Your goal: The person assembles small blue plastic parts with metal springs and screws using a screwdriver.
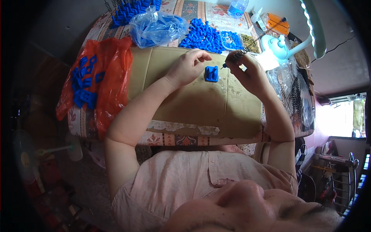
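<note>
A blue slotted block (pixel 211 74) lies alone on a flattened cardboard sheet (pixel 174 104), near its far edge and between the worker's two hands. Just right of it, the right hand (pixel 249 71) has its fingers drawn in narrowly on a dark coiled wire (pixel 240 53); a small blue fitting (pixel 225 65) shows at the fingertips, its thin point directed toward the block. The left hand (pixel 188 65) hangs close to the block's other side, fingers loosely bent; whether anything lies within them, I cannot tell. As neither hand visibly pins the block, a sideways push from the point could make it slide or turn. The wire's springiness might make the fitting slip from the pinch, and its long free end could catch the desk lamp (pixel 276 46) if swung outward. Beyond the sheet are a heap of blue pegs (pixel 201 36), a shallow clear tub (pixel 232 49) and brass-coloured screws (pixel 249 43), near enough that a careless right forearm or dropped part might mix them. At left, blue brackets (pixel 83 83) rest on a red plastic bag (pixel 116 69); at far right lie black coil springs (pixel 295 92).
</note>
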Motion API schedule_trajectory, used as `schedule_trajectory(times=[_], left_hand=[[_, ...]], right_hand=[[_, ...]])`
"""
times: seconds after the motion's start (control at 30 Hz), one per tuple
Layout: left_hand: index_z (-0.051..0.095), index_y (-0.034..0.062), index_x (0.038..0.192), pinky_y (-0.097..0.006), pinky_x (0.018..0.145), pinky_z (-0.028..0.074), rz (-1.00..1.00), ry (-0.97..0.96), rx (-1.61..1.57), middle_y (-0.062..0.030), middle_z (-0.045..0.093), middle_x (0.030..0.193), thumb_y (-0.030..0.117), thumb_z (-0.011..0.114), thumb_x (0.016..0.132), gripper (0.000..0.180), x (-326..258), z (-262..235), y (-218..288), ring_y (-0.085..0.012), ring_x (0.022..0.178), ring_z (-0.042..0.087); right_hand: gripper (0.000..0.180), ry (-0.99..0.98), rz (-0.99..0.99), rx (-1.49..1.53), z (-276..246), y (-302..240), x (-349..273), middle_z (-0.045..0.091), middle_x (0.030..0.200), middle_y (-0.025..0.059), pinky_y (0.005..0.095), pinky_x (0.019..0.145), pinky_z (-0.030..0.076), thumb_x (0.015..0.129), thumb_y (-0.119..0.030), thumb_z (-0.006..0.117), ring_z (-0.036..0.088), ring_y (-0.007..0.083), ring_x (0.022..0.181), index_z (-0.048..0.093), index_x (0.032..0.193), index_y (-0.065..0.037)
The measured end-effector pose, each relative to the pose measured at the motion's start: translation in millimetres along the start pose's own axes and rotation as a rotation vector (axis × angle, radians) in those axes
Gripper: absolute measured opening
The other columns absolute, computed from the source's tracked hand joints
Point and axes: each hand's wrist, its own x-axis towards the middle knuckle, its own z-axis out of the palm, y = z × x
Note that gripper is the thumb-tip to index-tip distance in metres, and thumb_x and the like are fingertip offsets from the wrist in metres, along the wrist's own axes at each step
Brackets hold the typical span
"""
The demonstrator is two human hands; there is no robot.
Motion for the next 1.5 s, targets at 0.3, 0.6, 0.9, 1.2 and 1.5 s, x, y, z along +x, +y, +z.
schedule_trajectory(times=[0.3, 0.6, 0.9, 1.2, 1.5], left_hand=[[0.065, 0.0049, 0.099, -0.037, 0.091, 0.047, 0.362, -0.07, 0.371, -0.01, 0.061, 0.104, 0.016, 0.076, 0.072, 0.032, -4, 7, -8, -0.0276, 0.1, 0.058], [0.064, 0.0063, 0.097, -0.037, 0.088, 0.047, 0.334, -0.045, 0.39, -0.0075, 0.061, 0.102, 0.011, 0.079, 0.067, 0.034, -6, 10, -8, -0.0266, 0.098, 0.058], [0.065, 0.0076, 0.095, -0.037, 0.089, 0.046, 0.324, -0.046, 0.393, -0.006, 0.061, 0.1, 0.011, 0.079, 0.068, 0.03, -6, 9, -5, -0.0258, 0.098, 0.057], [0.064, 0.0089, 0.09, -0.038, 0.088, 0.045, 0.321, -0.044, 0.39, -0.0051, 0.06, 0.098, 0.014, 0.078, 0.07, 0.025, -8, 9, -5, -0.0263, 0.096, 0.056], [0.064, 0.0094, 0.089, -0.038, 0.089, 0.044, 0.319, -0.043, 0.364, -0.0051, 0.06, 0.098, 0.013, 0.078, 0.069, 0.025, -8, 9, -3, -0.0265, 0.096, 0.056]], right_hand=[[0.013, 0.003, 0.002, -0.04, 15, 8, 5, 0.06, 0.077, 0.0136, 0.0383, 0.062, 0.049, 0.086, -0.01, 0.062, 0.063, 0.0311, 0.071, 0.057, 0.095, -0.003], [0.013, -0.006, -0.002, -0.025, 17, 7, 5, 0.06, 0.078, 0.0143, 0.0385, 0.061, 0.049, 0.085, -0.008, 0.063, 0.062, 0.0329, 0.07, 0.057, 0.095, -0.004], [0.013, -0.013, 0.027, -0.009, 20, 10, 6, 0.06, 0.078, 0.0135, 0.037, 0.06, 0.048, 0.085, -0.008, 0.064, 0.062, 0.0297, 0.067, 0.057, 0.096, -0.004], [0.012, -0.031, 0.036, 0.022, 25, 13, 7, 0.06, 0.078, 0.0154, 0.039, 0.061, 0.048, 0.086, -0.008, 0.063, 0.061, 0.0337, 0.07, 0.056, 0.093, -0.002], [0.009, -0.06, 0.08, 0.02, 25, 10, 7, 0.059, 0.076, 0.0168, 0.0408, 0.062, 0.047, 0.088, -0.007, 0.06, 0.061, 0.0357, 0.07, 0.055, 0.092, -0.001]])
